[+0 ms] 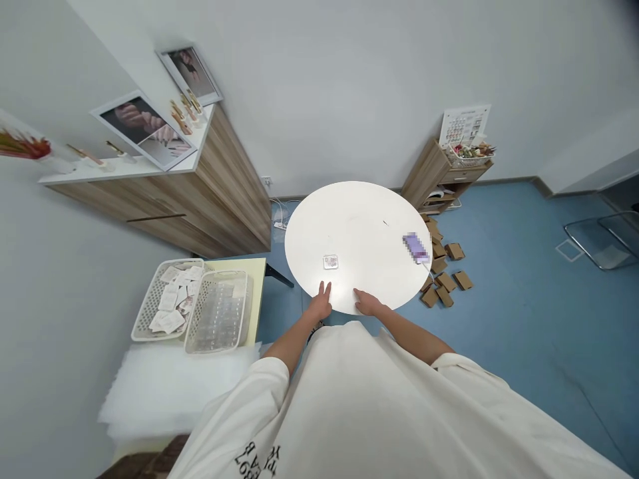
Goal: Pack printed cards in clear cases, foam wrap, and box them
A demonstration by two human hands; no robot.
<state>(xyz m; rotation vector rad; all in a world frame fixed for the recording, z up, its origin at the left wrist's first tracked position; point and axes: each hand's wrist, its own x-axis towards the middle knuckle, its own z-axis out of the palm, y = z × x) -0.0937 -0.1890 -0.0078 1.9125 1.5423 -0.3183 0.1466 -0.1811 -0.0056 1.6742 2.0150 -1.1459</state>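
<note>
My left hand (322, 303) rests at the near edge of the round white table (359, 206), its fingers spread and holding nothing. Just beyond its fingertips lies a small clear case (330, 262) with tiny pale and pinkish contents that I cannot make out. To the right, my right hand (367, 303) touches the same edge with fingers stretched forward and nothing in them. A purple phone-like thing (415, 247), blurred into blocks, lies near the table's right edge with a white cable from it. Farther back is a small dark sliver (385, 223).
Several brown cardboard boxes (446, 282) lie on the blue floor right of the table. At left, a white basket of paper packets (144, 313) and a basket of clear cases (192, 339) stand by white foam sheets (164, 386). A wooden cabinet (239, 179) stands behind.
</note>
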